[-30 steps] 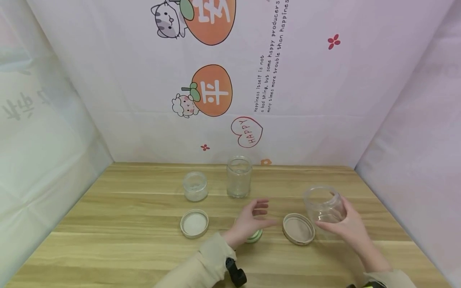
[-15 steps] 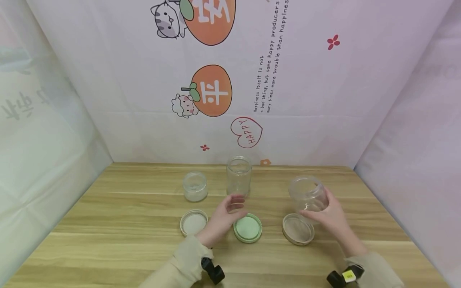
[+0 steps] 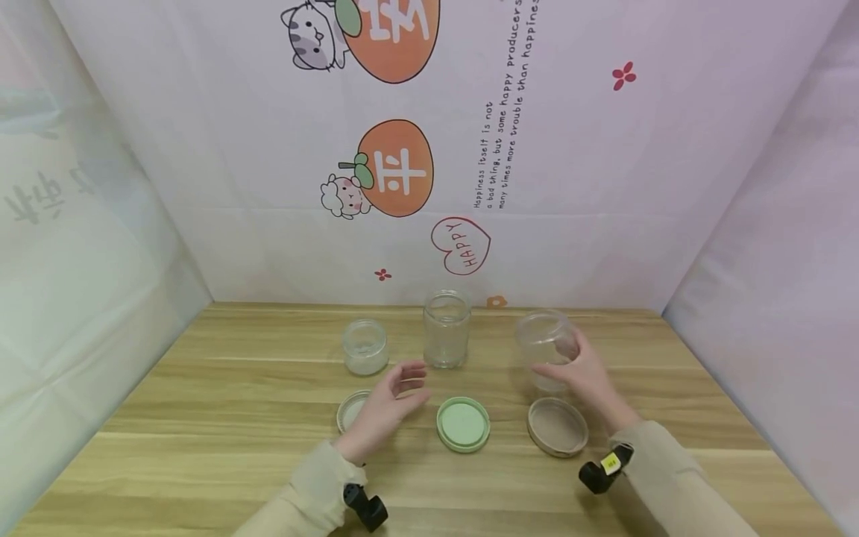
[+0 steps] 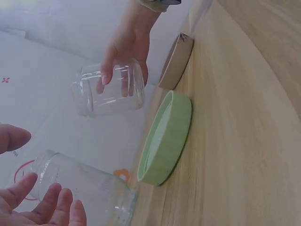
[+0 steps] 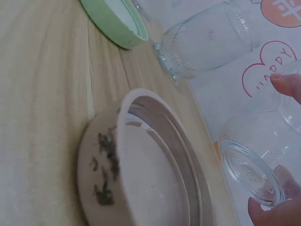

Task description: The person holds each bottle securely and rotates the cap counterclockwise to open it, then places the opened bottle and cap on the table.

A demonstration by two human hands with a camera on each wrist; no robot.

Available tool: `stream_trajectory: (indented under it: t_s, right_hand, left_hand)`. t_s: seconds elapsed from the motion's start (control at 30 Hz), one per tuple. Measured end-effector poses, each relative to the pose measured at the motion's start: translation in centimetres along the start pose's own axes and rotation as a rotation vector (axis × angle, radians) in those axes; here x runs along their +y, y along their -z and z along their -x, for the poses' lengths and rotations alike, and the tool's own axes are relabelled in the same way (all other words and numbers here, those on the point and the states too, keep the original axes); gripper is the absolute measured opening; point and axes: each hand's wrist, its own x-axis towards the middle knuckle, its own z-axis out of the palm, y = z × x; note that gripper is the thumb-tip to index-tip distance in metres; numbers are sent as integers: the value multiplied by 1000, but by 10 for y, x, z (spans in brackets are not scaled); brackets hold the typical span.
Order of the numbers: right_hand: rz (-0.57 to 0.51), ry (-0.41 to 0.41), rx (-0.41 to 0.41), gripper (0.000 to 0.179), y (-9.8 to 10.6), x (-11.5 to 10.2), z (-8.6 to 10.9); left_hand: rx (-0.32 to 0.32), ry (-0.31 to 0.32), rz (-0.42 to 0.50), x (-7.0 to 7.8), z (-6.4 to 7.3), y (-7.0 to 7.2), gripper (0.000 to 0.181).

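Note:
My right hand [image 3: 580,369] grips a clear glass jar [image 3: 540,347] round its side; in the right wrist view the jar's base [image 5: 251,172] is off the table. Just in front of it lies a brown lid [image 3: 558,427], inner side up. My left hand [image 3: 385,406] is held in the air with relaxed, parted fingers and nothing in them. It partly covers a pale lid [image 3: 350,410]. Between the hands a green lid [image 3: 463,424] lies inner side up. Behind it a tall glass jar [image 3: 446,332] stands upright without a lid.
A short glass jar [image 3: 365,347] stands at the back left of the wooden table [image 3: 221,440]. White printed cloth [image 3: 570,186] rises along the back edge and both sides.
The right hand has carried the glass jar left and farther back, past the brown lid. My left hand has drawn left, uncovering the green lid and covering part of the pale one.

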Motion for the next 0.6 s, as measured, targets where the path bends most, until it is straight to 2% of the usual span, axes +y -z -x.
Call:
stream_trajectory:
  t_s: [0.27,0.4,0.6]
  right_hand:
    - [-13,-27,-2,96,-15,7,-22]
    - [-15,-62,1,95,-21,8,-30]
    - [9,-68,16,95,-28,13,-36]
  left_hand:
    - [21,17,-9,-3,4,9,49]
    - [49,11,-17,-2,5,13,45]
    - [94,13,-35,-2,8,21,42]
